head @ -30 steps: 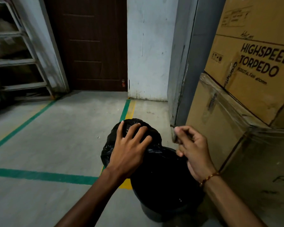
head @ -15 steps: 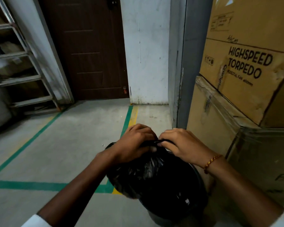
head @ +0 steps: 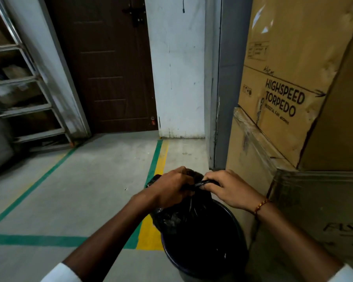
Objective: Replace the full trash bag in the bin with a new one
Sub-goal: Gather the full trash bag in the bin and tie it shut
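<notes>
A full black trash bag [head: 177, 218] sits in a dark round bin [head: 235, 259] on the floor at the lower middle. The bag's top is gathered into a twisted neck above the bin. My left hand [head: 169, 189] grips the neck from the left. My right hand [head: 230, 189], with a gold bracelet at the wrist, pinches a twisted strip of the bag from the right. Both hands meet over the bag's top. The inside of the bin is hidden by the bag.
Stacked cardboard boxes [head: 289, 110] stand close on the right of the bin. A grey door frame [head: 214, 98] and a dark brown door [head: 108, 68] lie ahead. A metal ladder [head: 27, 94] leans at the left. Green and yellow floor lines [head: 157, 157] cross the concrete.
My left hand went from lying flat on the bag's top to gripping its neck. My right hand came in and took hold too. The bag's top is now pulled up into a tighter twist.
</notes>
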